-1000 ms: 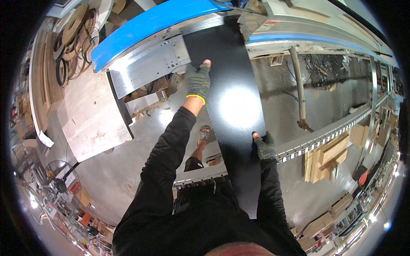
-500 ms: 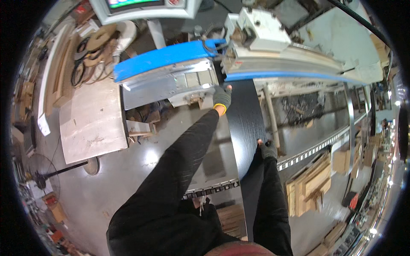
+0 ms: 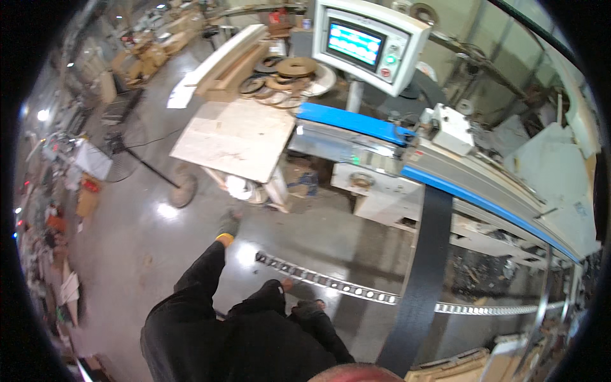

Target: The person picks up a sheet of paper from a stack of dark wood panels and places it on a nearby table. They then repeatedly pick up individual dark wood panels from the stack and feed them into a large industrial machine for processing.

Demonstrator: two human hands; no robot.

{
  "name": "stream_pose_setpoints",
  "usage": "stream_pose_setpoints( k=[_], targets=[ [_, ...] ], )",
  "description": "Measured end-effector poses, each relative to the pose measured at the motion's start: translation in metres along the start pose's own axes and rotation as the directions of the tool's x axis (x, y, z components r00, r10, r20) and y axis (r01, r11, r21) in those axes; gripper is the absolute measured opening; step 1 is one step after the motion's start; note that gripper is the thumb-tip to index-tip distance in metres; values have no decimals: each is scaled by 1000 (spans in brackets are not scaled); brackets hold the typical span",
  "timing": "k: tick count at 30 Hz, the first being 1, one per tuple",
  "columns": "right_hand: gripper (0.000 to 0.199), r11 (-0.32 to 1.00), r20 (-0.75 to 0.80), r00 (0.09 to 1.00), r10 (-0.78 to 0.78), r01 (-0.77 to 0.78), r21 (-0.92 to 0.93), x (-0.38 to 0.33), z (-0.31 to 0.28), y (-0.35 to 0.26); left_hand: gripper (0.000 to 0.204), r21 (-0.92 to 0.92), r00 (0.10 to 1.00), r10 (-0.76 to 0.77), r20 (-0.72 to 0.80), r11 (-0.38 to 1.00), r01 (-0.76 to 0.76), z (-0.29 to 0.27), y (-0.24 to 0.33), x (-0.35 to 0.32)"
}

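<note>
My left hand (image 3: 230, 225), in a dark grey glove with a yellow cuff, is held out over the grey floor, away from the machine. Nothing shows in it, and its fingers look loosely apart though somewhat blurred. Close to my body is my right hand (image 3: 309, 309), also gloved, touching nothing that I can see; its fingers are too small and smeared to read. A long black board (image 3: 421, 270) lies to the right of both hands. Its far end meets the blue-edged pressure beam (image 3: 490, 207) of a machine, and its near end runs out toward the lower edge.
A slotted metal rail (image 3: 337, 284) crosses beneath the board. The machine's control panel (image 3: 363, 48) stands at the back, beside a blue cover (image 3: 353, 123). Left of it, a pale table (image 3: 232, 143) bears rolls of edge banding (image 3: 296, 67). A pedestal fan (image 3: 118, 149) stands farther left.
Both hands have come off the black board and moved left, away from it. My view has swung left, so the machine and board now sit farther right.
</note>
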State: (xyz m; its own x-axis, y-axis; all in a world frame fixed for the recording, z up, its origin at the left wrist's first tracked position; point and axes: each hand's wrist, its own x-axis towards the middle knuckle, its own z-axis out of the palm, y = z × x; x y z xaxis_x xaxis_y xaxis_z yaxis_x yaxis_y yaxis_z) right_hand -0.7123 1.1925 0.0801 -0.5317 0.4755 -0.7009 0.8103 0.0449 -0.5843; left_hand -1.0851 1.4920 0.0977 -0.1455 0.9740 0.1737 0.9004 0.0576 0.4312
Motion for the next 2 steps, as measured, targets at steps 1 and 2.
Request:
stream_pose_setpoints(
  k=[1, 2],
  targets=[
    [68, 996, 158, 986, 51, -63, 68, 11, 0, -5, 30, 159, 977, -208, 53, 967, 197, -55, -47, -30],
    [68, 997, 200, 978, -60, 51, 51, 16, 20, -45, 40, 247, 940, -338, -48, 908, 339, -130, -153, -84]
  ],
)
